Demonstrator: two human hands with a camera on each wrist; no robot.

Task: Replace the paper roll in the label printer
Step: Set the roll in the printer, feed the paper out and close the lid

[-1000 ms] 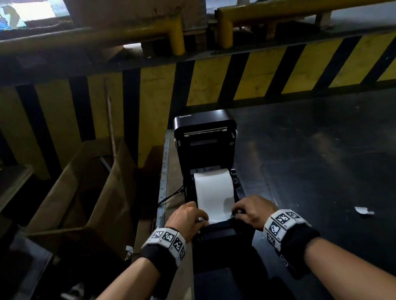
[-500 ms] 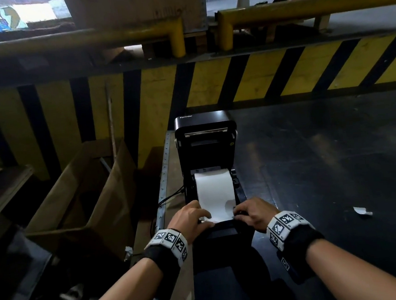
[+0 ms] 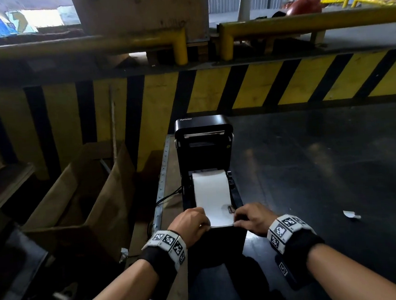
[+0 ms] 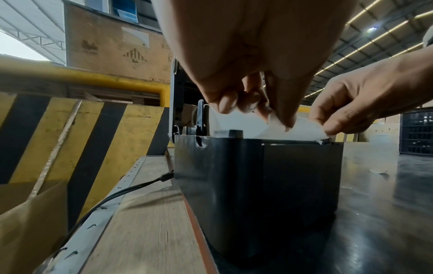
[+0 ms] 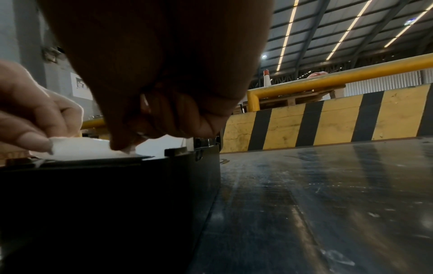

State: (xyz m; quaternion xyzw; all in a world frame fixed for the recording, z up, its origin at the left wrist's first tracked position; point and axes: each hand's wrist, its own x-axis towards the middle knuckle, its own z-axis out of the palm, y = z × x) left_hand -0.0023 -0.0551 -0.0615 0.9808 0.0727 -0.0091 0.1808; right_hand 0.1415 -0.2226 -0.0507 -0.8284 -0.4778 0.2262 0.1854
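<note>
A black label printer (image 3: 205, 154) stands on the dark table with its lid raised upright. A white paper roll (image 3: 210, 186) lies in its bay, and the loose paper end (image 3: 221, 220) runs forward over the printer's front edge. My left hand (image 3: 192, 222) pinches the left corner of that paper end. My right hand (image 3: 251, 219) pinches the right corner. In the left wrist view the left hand (image 4: 248, 103) and the right hand (image 4: 339, 118) both hold the paper end (image 4: 302, 130) just above the printer (image 4: 257, 185). The right wrist view shows the paper end (image 5: 89, 149) lying flat on the printer's top.
An open cardboard box (image 3: 82, 194) stands to the left, below the table edge. A black cable (image 4: 117, 194) leaves the printer's left side. A white paper scrap (image 3: 351, 214) lies on the dark table (image 3: 324, 175) to the right. A yellow-and-black striped barrier (image 3: 258, 83) runs behind.
Both hands have shifted slightly nearer along the printer's front, drawing the paper end a little further forward. The printer and its lid have not moved.
</note>
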